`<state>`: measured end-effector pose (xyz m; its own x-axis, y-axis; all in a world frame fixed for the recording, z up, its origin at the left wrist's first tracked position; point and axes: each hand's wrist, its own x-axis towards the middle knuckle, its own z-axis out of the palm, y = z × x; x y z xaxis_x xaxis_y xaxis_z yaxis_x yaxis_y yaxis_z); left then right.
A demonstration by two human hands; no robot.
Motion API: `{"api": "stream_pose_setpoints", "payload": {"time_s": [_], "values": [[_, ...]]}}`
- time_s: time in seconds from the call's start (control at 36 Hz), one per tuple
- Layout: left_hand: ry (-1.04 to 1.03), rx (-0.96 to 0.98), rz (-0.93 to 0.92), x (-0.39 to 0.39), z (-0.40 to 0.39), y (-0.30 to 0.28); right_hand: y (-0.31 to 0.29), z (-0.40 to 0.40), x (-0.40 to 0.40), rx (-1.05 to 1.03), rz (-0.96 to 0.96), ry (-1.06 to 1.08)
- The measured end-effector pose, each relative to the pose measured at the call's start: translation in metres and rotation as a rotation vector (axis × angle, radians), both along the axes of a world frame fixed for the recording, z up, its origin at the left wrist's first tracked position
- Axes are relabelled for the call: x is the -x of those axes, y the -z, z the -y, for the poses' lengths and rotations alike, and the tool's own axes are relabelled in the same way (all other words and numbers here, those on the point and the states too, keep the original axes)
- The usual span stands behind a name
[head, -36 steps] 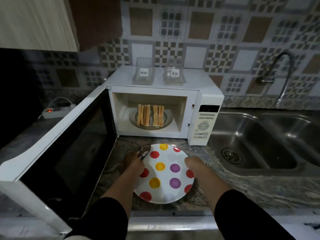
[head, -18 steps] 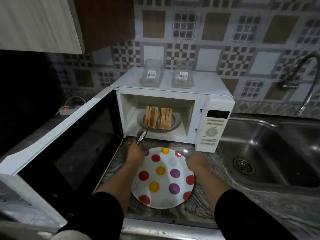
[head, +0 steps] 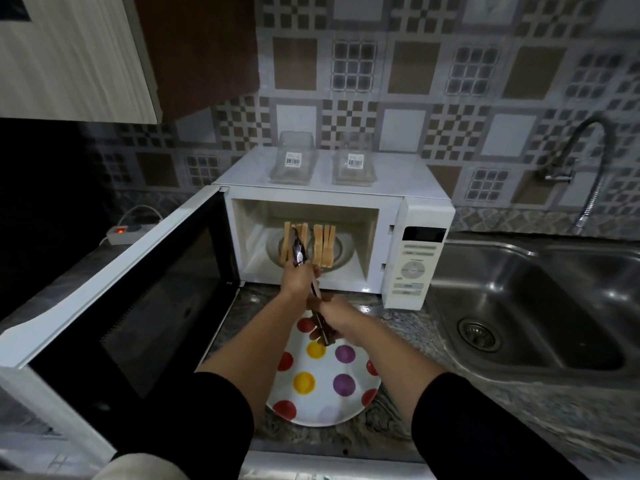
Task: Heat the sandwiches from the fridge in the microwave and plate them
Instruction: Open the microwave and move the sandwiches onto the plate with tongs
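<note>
While the microwave (head: 346, 216) stands on the worktop (head: 408, 327) with its door (head: 114, 289) swung wide to its left, two clear containers (head: 294, 162) are seen on its top and a sink (head: 540, 306) to its right. Two sandwiches (head: 308, 247) are stood upright inside the microwave. Tongs (head: 300, 252) are held at the left one; the left hand (head: 298, 278) is curled around them. A dotted plate (head: 325, 386) lies just before the microwave, and the right hand's (head: 327, 311) grip cannot be told.
</note>
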<state>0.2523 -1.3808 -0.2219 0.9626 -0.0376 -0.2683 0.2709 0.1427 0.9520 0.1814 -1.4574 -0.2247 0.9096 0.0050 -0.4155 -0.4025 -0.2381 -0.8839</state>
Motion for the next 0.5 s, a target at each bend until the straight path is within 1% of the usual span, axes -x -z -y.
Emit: {"api": "stream_pose_setpoints", "payload": {"time_s": [0.08,0.22,0.31,0.39,0.5], "values": [[0.01,0.044,-0.031,0.0,-0.001,-0.008,-0.001,0.001,0.0,0.024,0.035,0.035],[-0.002,-0.095,-0.076,-0.001,-0.006,-0.004,-0.002,0.004,-0.002,0.064,0.089,0.075],[0.087,-0.151,-0.085,0.006,-0.006,-0.002,-0.003,0.004,-0.003,0.09,0.103,0.11],[0.216,-0.205,-0.079,0.012,-0.006,0.003,-0.003,0.004,-0.005,0.177,0.127,0.158],[0.391,-0.339,-0.05,0.021,-0.008,0.002,-0.002,0.006,-0.005,0.247,0.161,0.231]]}}
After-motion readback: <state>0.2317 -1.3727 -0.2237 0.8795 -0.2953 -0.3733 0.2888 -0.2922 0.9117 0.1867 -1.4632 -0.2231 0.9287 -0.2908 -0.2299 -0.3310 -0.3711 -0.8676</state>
